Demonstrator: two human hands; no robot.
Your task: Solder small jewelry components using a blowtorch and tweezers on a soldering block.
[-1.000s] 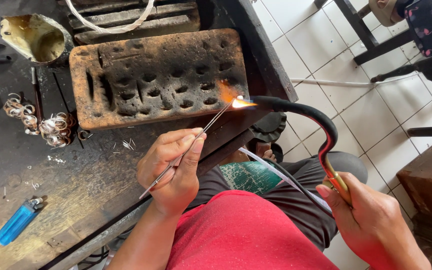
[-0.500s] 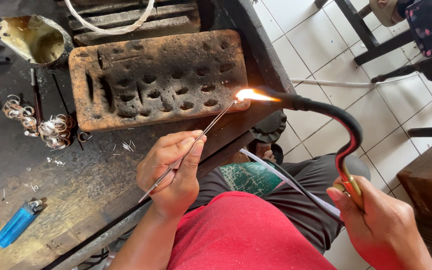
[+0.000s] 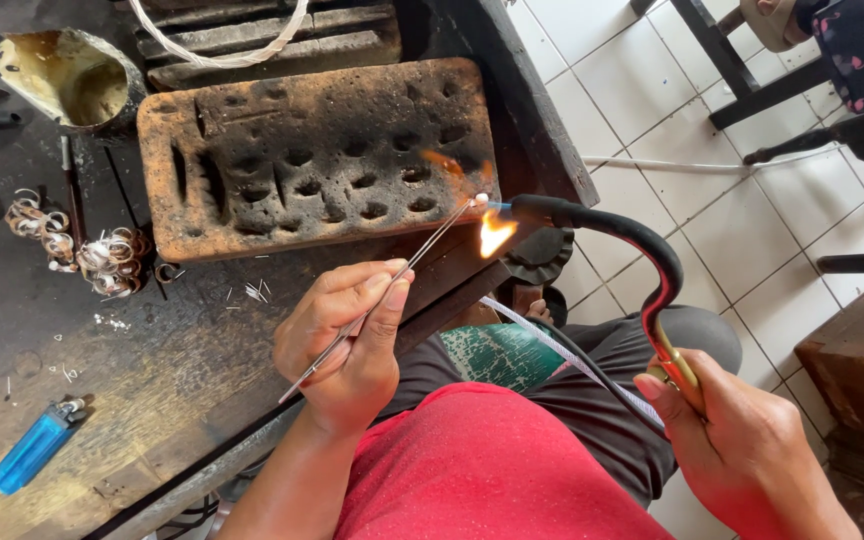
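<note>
My left hand (image 3: 347, 335) pinches long thin metal tweezers (image 3: 392, 285) over the front edge of the dark workbench (image 3: 152, 400). Their tip holds something tiny, too small to identify, at the flame (image 3: 492, 232). My right hand (image 3: 742, 450) grips the brass handle of a black curved blowtorch (image 3: 642, 250), whose nozzle points left at the tweezer tip. Just behind the flame lies a charred soldering block (image 3: 322, 150) pitted with several hollows.
A blue lighter (image 3: 37, 445) lies at the bench's near left. Coiled silver wire pieces (image 3: 82, 245) sit left of the block, a yellowish bowl (image 3: 72, 75) behind them. A hose (image 3: 572, 360) crosses my lap. White tiled floor and dark furniture legs are on the right.
The torch nozzle and my right hand have shifted right and down. The flame moved off the block's edge to the tweezer tip and now flickers downward.
</note>
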